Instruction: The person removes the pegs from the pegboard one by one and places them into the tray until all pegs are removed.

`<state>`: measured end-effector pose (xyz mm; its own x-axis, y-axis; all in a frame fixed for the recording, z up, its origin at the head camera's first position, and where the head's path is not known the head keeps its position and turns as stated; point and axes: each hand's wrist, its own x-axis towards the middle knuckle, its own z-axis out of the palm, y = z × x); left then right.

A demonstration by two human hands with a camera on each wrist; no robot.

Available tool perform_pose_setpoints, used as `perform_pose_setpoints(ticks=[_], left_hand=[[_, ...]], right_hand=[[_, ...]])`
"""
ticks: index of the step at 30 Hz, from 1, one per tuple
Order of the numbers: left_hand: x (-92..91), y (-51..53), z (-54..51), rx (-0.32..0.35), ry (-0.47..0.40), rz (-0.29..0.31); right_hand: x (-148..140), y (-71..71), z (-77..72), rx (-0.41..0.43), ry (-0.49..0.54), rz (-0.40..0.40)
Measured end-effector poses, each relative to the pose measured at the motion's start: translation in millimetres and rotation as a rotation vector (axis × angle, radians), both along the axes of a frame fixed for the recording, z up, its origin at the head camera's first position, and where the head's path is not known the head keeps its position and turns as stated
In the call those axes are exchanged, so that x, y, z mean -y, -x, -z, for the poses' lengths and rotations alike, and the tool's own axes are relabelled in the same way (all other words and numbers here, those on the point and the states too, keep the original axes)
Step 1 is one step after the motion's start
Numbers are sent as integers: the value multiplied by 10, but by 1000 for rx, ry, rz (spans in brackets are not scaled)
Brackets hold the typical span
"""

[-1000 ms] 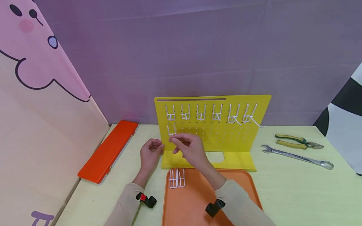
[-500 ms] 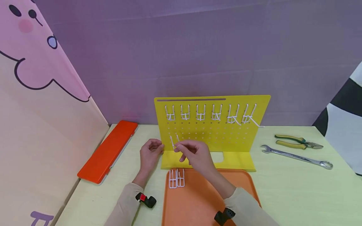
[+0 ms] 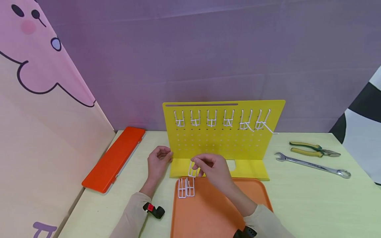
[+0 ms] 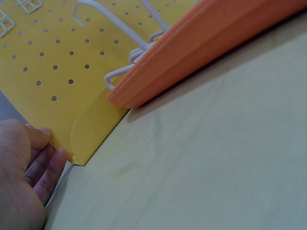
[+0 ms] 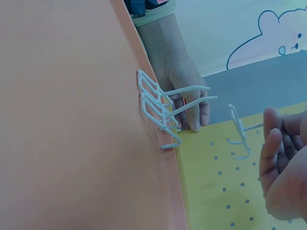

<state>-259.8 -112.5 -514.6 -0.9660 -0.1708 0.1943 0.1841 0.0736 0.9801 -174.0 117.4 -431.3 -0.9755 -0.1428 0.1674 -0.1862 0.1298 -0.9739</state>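
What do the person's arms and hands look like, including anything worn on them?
The left hand and right hand are both bare, without gloves. The left sleeve and right sleeve are long, plain and beige. The left wrist camera is small and black with a red part; the right wrist camera, also black, is partly cut off in the head view.

In the head view the orange tray (image 3: 202,218) gets chopped off at 6 o'clock, the black wristband (image 3: 245,232) is clipped around 5, and marks on the wrench (image 3: 312,165) toward 4 are too tiny to read. Right hand (image 3: 212,167) buries one end of the white hook (image 5: 243,131). Left wrist cam crops the left hand (image 4: 21,172) at 8.
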Motion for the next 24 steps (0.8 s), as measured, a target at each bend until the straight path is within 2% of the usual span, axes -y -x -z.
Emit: perform_pose_setpoints(ticks=[8, 16, 24], left_hand=[[-4, 19, 14, -8, -16, -1], [7, 28, 30, -19, -21, 12], [6, 19, 29, -14, -34, 8]], right_hand=[[-87, -71, 17, 77, -42, -37], [-180, -106, 32, 87, -77, -92], [-208, -120, 85, 143, -87, -155]])
